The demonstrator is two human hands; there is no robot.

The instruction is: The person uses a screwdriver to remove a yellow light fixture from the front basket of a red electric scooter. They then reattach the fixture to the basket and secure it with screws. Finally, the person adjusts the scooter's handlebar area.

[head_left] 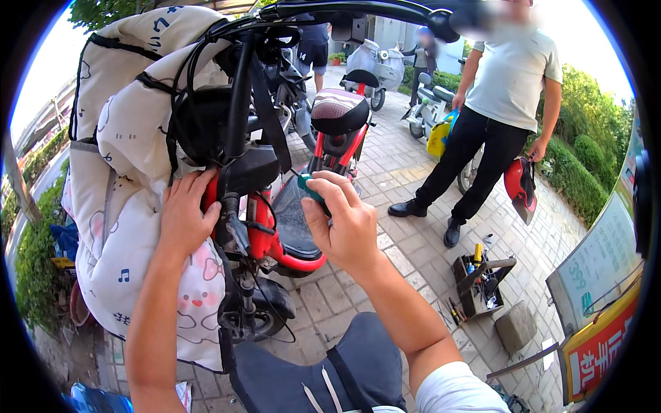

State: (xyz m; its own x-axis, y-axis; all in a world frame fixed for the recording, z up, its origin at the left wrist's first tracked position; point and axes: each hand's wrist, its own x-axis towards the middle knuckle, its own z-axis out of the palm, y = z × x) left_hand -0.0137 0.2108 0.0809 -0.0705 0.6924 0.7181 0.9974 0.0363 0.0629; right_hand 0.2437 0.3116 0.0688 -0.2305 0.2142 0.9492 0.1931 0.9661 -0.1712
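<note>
My right hand (342, 220) is closed around the green handle of a screwdriver (305, 182). Its thin shaft points up and left toward the black plastic housing (256, 169) under the handlebar of a red electric scooter (265, 234). With fingers and thumb on either side, my left hand (187, 210) grips the edge of the red front panel (210, 193). That hand also lies against a white quilted windshield cover (138, 234) with cartoon prints, which hangs over the scooter's front. The screwdriver's tip is too fine to make out against the housing.
Black cables (189, 82) loop down from the handlebar (358, 9). At right on the paving stand an open toolbox (475, 303) and a stone block (516, 327). A person (509, 89) holding a red helmet (520, 189) stands beyond. A signboard (599, 275) leans at far right.
</note>
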